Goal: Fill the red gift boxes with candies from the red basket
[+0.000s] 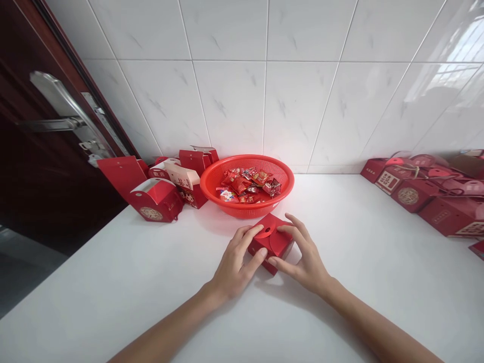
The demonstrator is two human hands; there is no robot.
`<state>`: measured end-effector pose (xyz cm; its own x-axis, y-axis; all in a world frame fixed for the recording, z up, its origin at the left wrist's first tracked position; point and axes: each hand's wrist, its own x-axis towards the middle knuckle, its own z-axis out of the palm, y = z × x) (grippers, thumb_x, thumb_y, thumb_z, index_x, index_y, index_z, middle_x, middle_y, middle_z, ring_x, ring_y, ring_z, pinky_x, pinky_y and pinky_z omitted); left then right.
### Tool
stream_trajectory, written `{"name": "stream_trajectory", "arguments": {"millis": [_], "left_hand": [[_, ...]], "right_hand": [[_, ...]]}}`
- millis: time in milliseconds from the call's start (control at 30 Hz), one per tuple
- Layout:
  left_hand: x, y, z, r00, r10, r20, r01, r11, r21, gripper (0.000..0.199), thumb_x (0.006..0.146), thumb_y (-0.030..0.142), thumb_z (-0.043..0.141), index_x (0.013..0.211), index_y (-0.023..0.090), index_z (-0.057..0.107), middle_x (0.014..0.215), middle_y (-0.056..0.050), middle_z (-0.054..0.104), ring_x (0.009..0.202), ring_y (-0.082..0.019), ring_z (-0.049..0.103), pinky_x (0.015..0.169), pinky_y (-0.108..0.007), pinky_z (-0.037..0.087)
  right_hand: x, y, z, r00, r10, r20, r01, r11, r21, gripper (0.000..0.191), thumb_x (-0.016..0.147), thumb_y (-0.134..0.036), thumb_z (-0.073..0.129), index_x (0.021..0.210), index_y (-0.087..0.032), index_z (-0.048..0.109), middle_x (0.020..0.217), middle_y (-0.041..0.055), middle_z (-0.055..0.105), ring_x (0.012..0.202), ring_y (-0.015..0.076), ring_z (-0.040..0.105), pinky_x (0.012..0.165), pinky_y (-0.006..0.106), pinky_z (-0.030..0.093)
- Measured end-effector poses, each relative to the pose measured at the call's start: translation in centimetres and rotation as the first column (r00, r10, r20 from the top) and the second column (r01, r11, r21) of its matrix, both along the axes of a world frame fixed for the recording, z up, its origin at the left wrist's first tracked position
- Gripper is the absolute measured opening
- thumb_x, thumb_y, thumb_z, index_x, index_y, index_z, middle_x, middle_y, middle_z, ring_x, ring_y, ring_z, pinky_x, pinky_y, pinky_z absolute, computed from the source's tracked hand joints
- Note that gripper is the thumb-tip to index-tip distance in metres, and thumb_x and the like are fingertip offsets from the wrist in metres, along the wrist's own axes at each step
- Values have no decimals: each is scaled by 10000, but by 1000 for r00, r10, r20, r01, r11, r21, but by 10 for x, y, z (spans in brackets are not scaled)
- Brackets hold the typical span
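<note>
A small red gift box rests on the white table, turned cornerwise, its top flaps folded over one another around a round hole. My left hand grips its left side, fingers on the top flap and thumb at the near edge. On the other side, my right hand has its fingers on the right part of the top and its thumb near the front corner. Just behind the box stands a red plastic basket holding several wrapped candies.
Several red boxes with open tops stand at the left, near a dark door with a metal handle. Several closed red boxes line the right side. A white tiled wall rises behind the white table.
</note>
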<state>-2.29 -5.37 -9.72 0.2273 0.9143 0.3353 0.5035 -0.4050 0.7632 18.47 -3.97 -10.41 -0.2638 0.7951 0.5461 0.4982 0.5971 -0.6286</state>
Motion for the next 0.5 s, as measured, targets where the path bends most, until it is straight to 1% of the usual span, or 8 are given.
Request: {"name": "stream_trajectory", "arguments": {"millis": [67, 133, 233, 333, 433, 500], "left_hand": [[0, 0, 0, 1000, -13, -6, 13, 1000, 1, 466, 1006, 402, 498, 1452, 267, 505, 1380, -109, 583, 1264, -279, 586, 1063, -448, 506], [-1, 0, -1, 1000, -27, -11, 27, 1000, 0, 482, 1000, 398, 509, 1466, 273, 495, 1386, -106, 584, 1265, -284, 583, 1065, -455, 505], [-3, 1, -3, 998, -56, -15, 56, 998, -11, 525, 986, 417, 529, 1489, 278, 473, 1424, -106, 547, 1306, -292, 550, 1092, -460, 487], [-5, 3, -6, 996, -83, -15, 83, 996, -22, 600, 978, 443, 543, 1537, 286, 397, 1512, -112, 458, 1395, -307, 465, 1155, -487, 422], [-7, 4, -9, 997, -75, 3, 75, 997, -36, 675, 977, 469, 539, 1579, 295, 287, 1565, -123, 389, 1427, -319, 420, 1153, -520, 415], [-7, 5, -10, 998, -59, 7, 59, 997, -48, 686, 977, 475, 533, 1580, 295, 260, 1559, -128, 391, 1410, -320, 436, 1127, -529, 439]], "right_hand": [[-1, -1, 0, 999, -27, 21, 27, 1000, -8, 507, 843, -522, 730, 1244, -248, 587, 1498, 178, 448, 1420, 373, 447, 1007, 495, 560], [-2, -1, 0, 998, -33, 49, 34, 999, -17, 516, 841, -509, 731, 1267, -256, 585, 1480, 176, 455, 1377, 376, 494, 956, 487, 587], [-1, -1, 0, 998, -6, 60, 6, 1000, -3, 522, 846, -479, 730, 1297, -269, 571, 1385, 158, 524, 1219, 339, 621, 902, 460, 610], [4, 4, 3, 999, -9, 49, 7, 999, 46, 503, 854, -460, 724, 1297, -279, 571, 1283, 130, 582, 1102, 305, 670, 868, 432, 615], [20, 18, 10, 992, -111, 57, 102, 986, 129, 491, 852, -483, 721, 1278, -277, 590, 1252, 129, 593, 1094, 314, 655, 860, 439, 599], [42, 34, 17, 971, -237, 44, 225, 956, 187, 490, 839, -526, 713, 1239, -263, 611, 1235, 139, 594, 1098, 332, 633, 875, 471, 574]]}}
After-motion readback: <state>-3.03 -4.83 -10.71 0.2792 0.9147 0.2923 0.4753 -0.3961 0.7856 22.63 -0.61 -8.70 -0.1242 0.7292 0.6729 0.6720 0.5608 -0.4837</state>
